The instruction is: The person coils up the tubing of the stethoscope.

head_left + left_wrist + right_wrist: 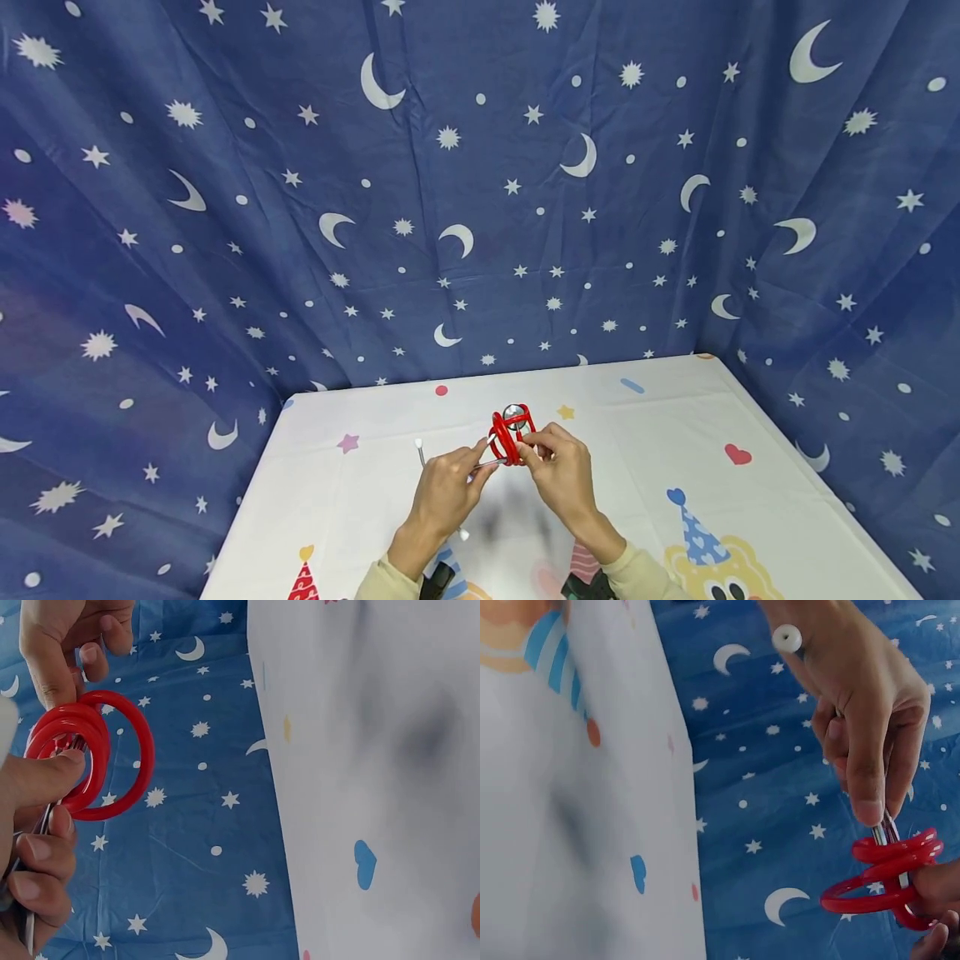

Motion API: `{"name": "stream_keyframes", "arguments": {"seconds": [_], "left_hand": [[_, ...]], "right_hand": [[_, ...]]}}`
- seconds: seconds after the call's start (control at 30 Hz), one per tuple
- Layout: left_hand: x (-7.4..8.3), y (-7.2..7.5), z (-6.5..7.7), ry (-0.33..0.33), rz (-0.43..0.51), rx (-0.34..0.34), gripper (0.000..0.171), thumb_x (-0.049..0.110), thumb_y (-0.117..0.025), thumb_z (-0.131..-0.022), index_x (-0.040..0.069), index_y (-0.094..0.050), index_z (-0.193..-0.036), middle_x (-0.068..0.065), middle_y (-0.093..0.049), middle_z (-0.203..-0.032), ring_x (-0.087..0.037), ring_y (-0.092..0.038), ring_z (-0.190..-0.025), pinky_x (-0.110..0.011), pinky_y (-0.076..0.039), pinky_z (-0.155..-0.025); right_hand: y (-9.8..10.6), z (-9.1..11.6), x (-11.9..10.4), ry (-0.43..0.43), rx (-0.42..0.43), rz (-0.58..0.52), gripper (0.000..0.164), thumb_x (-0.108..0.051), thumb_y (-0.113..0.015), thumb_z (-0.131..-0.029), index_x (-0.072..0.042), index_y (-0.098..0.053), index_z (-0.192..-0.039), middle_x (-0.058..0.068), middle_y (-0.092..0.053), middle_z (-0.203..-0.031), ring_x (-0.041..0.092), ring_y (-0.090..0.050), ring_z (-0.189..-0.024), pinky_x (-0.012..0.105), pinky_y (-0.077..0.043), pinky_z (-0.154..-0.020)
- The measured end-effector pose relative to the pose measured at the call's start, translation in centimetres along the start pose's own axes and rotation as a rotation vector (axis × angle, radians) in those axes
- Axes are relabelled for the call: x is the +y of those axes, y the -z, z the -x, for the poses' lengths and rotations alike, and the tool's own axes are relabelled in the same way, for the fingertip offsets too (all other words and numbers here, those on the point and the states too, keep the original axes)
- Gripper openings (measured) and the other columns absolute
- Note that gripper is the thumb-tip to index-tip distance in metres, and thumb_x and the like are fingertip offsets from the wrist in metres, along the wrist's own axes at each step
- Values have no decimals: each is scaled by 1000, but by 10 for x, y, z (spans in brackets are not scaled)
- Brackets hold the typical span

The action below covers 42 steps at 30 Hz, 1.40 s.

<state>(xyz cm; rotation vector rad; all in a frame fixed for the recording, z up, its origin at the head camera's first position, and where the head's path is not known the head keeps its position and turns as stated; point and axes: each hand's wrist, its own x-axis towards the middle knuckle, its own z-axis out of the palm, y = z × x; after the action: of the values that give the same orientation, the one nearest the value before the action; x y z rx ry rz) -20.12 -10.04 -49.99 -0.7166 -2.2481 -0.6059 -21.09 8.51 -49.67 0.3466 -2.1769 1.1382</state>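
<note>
In the head view, both hands hold a stethoscope up over the table, its red tubing [498, 433] coiled in several loops. A round silver chest piece [513, 413] shows at the top of the coil. My left hand [444, 493] grips the metal ear tubes, with one white ear tip [418, 443] beyond it and another ear tip [464, 535] below. My right hand [564, 477] pinches the tubing from the right side. Seen from the right wrist, the red loops [866, 903] pass around the metal tubes [887, 834] just under the left fingertips. Part of the chest piece is hidden behind tubing.
A white tablecloth [360, 500] printed with hearts, stars and party hats covers the table beneath the hands. Behind it and at both sides hangs a dark blue curtain [495, 242] with moons and stars, meeting the table's back edge.
</note>
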Motion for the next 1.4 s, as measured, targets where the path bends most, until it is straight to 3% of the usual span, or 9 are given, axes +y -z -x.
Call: {"name": "stream_keyframes", "arguments": {"seconds": [0.1,0.2,0.33,0.43,0.8,0.93,1.07,1.4], "left_hand": [[-2,-1,1,12,2,11,37,22,-83,-78,3,-75,-109,7,-66,-65,-3,-57,-52,-16,-44,-50],[-3,-2,1,19,6,21,38,23,-82,-78,4,-74,-110,7,-67,-65,0,-55,-53,-14,-42,-50],[-3,-1,2,25,9,18,37,23,-82,-79,5,-75,-110,7,-67,-65,1,-54,-53,-13,-42,-51],[-2,0,3,32,11,6,37,24,-82,-79,5,-75,-109,8,-68,-66,0,-57,-55,-13,-44,-52],[-1,-1,4,8,39,6,36,23,-82,-78,5,-75,-108,7,-70,-68,2,-59,-56,-13,-45,-52],[-1,-2,5,12,40,-7,35,23,-82,-79,5,-75,-108,7,-70,-68,1,-60,-56,-13,-46,-53],[0,-3,5,25,37,-14,34,23,-82,-79,5,-75,-107,7,-69,-67,0,-61,-57,-12,-46,-54],[1,-7,3,53,63,-22,35,25,-81,-80,6,-74,-108,4,-72,-71,-1,-63,-59,-14,-49,-56]], "right_hand": [[0,-2,1,-38,5,-14,25,-2,-89,-67,-11,-72,-83,-2,-52,-66,5,-45,-58,15,-36,-52],[1,-3,2,-67,-8,-21,41,-5,-90,-66,-11,-66,-99,1,-58,-78,9,-55,-66,17,-40,-54],[3,-2,5,-76,-81,-40,62,-8,-88,-71,-13,-60,-126,2,-65,-94,11,-64,-77,16,-45,-54],[4,-2,7,-59,-132,-50,64,-11,-86,-75,-15,-60,-133,1,-65,-93,11,-64,-75,15,-45,-52],[7,-3,11,-40,-196,-50,57,-8,-80,-79,-8,-60,-133,2,-62,-84,9,-53,-65,16,-39,-46],[8,-4,12,-33,-203,-11,45,-11,-80,-81,-5,-66,-124,0,-64,-81,4,-51,-63,16,-43,-50],[9,-5,14,-20,-184,7,33,-13,-79,-82,-4,-70,-112,-3,-64,-78,0,-50,-62,16,-47,-54],[8,-6,16,-65,-114,-53,30,-11,-79,-81,-4,-69,-108,-7,-59,-70,1,-49,-61,18,-46,-50]]}}
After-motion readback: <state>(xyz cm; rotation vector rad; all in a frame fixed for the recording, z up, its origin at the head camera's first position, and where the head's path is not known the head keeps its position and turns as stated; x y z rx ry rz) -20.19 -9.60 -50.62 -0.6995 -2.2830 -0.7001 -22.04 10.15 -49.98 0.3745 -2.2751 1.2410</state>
